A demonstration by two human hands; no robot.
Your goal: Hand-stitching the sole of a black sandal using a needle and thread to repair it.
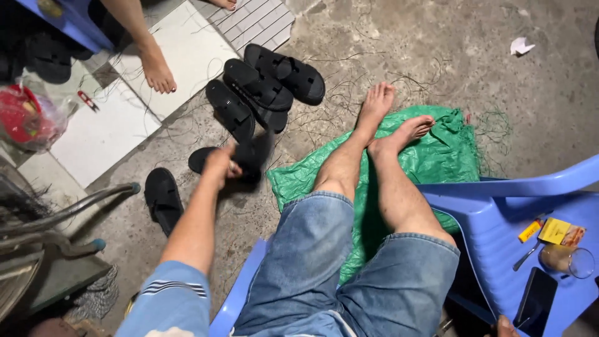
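Left hand [223,163]: stretched forward over the floor [399,50], fingers curled around a black sandal [253,156]; motion blur hides the exact grip.
Right hand [505,326]: only a sliver at the bottom edge, touching the blue chair [499,224]; cannot tell if open.
Sandal axis: runs right and away from the hand, tip raised.
Neighbours: sandal pile [265,87] just beyond; single sandal [163,198] nearer, to the left.
Edges: green sheet [449,156] and legs close on the right; bare concrete between pile and hand.

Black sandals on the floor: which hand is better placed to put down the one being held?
Left, probably. The left hand already grips a black sandal beside the sandal pile. The right hand sits far back by the blue chair.
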